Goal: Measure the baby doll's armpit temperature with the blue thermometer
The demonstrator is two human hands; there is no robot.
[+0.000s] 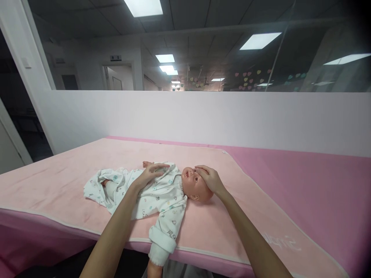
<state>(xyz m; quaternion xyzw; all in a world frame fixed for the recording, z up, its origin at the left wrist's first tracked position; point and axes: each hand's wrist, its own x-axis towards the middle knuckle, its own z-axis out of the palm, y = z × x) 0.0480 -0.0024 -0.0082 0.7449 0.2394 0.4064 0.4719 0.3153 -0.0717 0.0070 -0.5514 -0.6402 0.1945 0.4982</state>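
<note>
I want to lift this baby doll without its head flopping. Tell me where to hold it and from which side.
Probably head and torso. The baby doll lies on its back, head to the right: slip the right hand under the head from that end, the left hand under the torso from the near edge, where a sleeve overhangs the pink blanket.

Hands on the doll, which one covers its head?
The right hand covers the forehead of the doll; the left hand lies flat on its clothed chest instead.

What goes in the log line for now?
doll: face-up on pink mat | left hand: on its chest | right hand: on its head
</note>
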